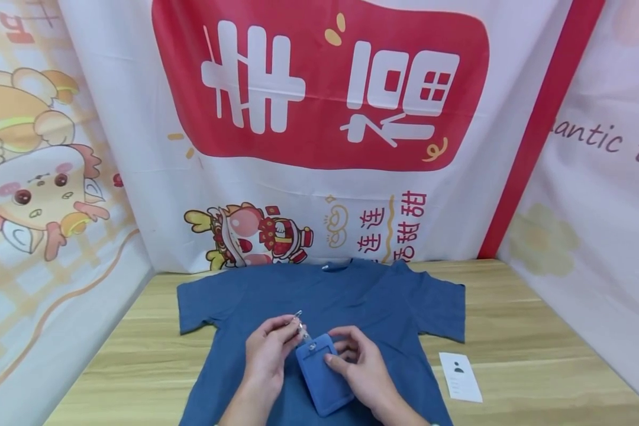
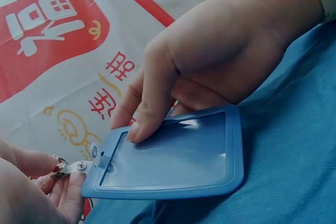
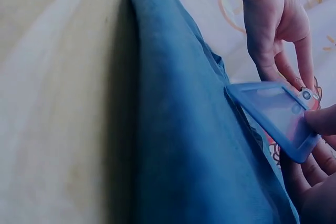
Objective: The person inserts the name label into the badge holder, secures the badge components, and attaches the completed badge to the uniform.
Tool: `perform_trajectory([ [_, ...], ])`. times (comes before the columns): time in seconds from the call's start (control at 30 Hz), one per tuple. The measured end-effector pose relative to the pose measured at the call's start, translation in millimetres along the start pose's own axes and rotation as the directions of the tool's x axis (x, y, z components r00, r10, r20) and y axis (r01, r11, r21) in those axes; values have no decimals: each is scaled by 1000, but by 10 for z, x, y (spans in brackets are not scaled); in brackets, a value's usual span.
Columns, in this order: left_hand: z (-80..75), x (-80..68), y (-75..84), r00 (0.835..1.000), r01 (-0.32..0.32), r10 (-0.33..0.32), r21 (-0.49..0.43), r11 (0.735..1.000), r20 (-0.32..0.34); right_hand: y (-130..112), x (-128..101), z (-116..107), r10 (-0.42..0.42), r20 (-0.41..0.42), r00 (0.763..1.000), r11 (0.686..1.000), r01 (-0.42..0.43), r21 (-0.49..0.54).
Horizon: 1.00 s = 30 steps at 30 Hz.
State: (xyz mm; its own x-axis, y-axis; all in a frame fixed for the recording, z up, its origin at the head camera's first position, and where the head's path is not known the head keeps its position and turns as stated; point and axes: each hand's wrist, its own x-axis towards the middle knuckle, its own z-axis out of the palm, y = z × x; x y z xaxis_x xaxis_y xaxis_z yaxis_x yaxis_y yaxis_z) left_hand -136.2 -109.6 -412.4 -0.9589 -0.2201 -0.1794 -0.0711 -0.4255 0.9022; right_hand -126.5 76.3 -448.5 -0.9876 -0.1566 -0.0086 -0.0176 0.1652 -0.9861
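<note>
The blue badge holder [image 1: 323, 374] lies tilted on the blue T-shirt [image 1: 383, 296]. Your left hand [image 1: 268, 355] pinches its metal clip [image 1: 300, 322]; your right hand [image 1: 362, 367] grips its edge, thumb on top. A white card [image 1: 460, 376] lies right of the shirt.

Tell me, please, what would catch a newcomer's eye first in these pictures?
The big red banner with white characters fills the backdrop. Below it, a blue T-shirt lies flat on the wooden table; over it the left hand pinches the metal clip of a blue badge holder held by the right hand.
</note>
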Motion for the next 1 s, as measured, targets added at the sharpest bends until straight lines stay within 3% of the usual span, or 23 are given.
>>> perform_trajectory([
  [0.2, 25, -5, -14, 1000, 26, -26, 33, 999, 1, 2, 33, -12, 57, 1, 998, 998, -57, 11],
  [0.37, 65, -18, -39, 1000, 0, 1, 88, 996, -15, 3, 48, -30, 71, -5, 997, 997, -70, 21],
  [0.6, 69, -6, -68, 997, -16, 22, 93, 996, -71, -5, 40, -45, 78, 12, 997, 996, -78, 42],
  [1.0, 1, 11, -163, 999, 38, -33, 144, 989, -39, -9, 29, -62, 77, -13, 997, 993, -76, 86],
])
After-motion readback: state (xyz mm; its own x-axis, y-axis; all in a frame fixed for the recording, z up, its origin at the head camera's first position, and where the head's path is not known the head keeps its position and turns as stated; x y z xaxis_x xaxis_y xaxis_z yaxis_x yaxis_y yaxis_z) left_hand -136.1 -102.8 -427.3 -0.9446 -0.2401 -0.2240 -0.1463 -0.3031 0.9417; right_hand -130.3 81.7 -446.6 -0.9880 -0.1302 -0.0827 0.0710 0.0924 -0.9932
